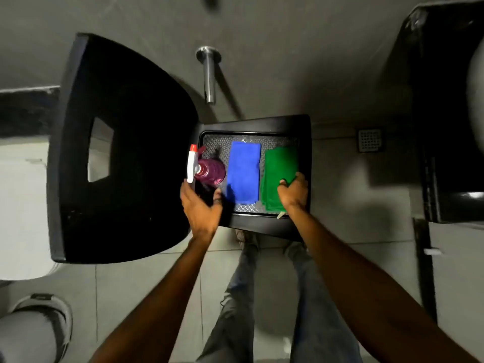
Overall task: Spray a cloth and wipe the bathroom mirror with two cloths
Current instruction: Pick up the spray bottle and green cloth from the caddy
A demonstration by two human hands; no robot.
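My two bare forearms run up from the bottom of the frame over my jeans to a black tray with a diamond-patterned metal floor (303, 132) at centre. My right hand (293, 191) lies on the near right part of the folded green cloth (277, 163), fingers curled onto it but, as far as I can judge, not lifting it. My left hand (200, 203) is spread wide and empty just below the pink spray bottle with the white-and-red trigger head (209, 169), which stands at the tray's left end; the folded blue cloth (243, 174) lies between them, long axis pointing away from me.
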